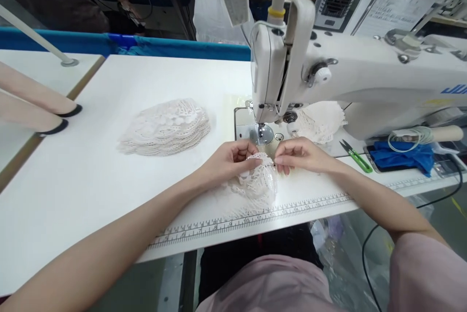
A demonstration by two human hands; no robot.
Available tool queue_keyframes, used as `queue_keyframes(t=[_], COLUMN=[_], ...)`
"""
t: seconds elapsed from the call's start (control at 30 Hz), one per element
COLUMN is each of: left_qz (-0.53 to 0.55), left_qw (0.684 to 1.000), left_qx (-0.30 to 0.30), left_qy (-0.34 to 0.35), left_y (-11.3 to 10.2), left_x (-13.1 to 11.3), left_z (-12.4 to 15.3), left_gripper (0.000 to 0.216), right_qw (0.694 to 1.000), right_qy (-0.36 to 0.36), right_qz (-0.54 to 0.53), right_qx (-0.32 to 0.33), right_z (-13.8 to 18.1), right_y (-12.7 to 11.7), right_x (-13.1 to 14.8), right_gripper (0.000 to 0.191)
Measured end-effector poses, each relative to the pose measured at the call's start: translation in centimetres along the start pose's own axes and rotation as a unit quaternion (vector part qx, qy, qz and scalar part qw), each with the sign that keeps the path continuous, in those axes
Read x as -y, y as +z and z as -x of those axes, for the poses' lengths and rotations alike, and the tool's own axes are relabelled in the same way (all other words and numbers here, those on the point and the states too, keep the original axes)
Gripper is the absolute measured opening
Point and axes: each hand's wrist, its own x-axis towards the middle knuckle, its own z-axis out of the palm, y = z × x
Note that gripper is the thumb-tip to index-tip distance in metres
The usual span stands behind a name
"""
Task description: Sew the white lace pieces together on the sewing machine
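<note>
A white lace piece [257, 185] lies bunched on the table in front of the sewing machine [280, 64]. My left hand [237, 159] pinches its upper left edge between thumb and fingers. On the lace's upper right edge, my right hand [301, 155] has thumb and forefinger pressed together. Both hands are just below the needle and presser foot [261, 130], and the lace's upper edge is clear of the foot. A stack of similar lace pieces [166, 127] sits to the left of the machine.
More lace [317, 120] lies behind the needle, under the machine arm. Green-handled thread snips [356, 156] and a blue cloth [403, 156] are at the right. A ruler tape [233, 224] runs along the table's front edge. Another person in white [219, 6] is beyond the table.
</note>
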Motion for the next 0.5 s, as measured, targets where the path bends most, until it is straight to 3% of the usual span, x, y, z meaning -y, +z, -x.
queue_keyframes(t=[0.27,0.5], left_qz=[-0.029,-0.057], left_qw=[0.999,0.998], left_qx=[0.011,-0.039], left_qy=[-0.017,0.010], left_y=[-0.2,0.8], left_x=[-0.5,-0.9], left_z=[0.1,-0.1], left_gripper=[0.025,0.019], right_qw=[0.997,0.996], right_qy=[-0.008,-0.027], right_qz=[-0.045,-0.051], right_qx=[-0.058,-0.068], right_z=[-0.1,-0.5], right_y=[-0.2,1.0], right_x=[-0.7,-1.1], right_gripper=[0.017,0.014])
